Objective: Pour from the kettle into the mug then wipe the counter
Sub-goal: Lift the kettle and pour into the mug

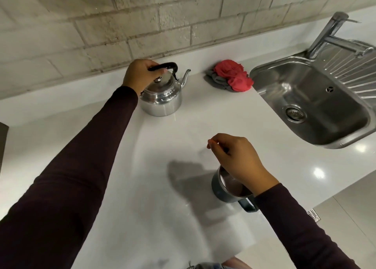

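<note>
A shiny steel kettle [162, 95] with a black handle stands upright on the white counter [166, 146], spout pointing right. My left hand [140, 74] is wrapped around the black handle at its left end. A dark grey mug [225, 187] with a light inside sits near the counter's front, handle toward me on the right. My right hand [237, 157] hovers over the mug's rim with fingers loosely curled, holding nothing. A red and grey cloth [231, 78] lies bunched beside the sink.
A steel sink [313, 100] with a drain and a chrome tap [333, 35] fills the right. A ribbed drainer lies beyond it. A pale brick wall runs behind the counter. The counter's front edge drops to a tiled floor at the lower right.
</note>
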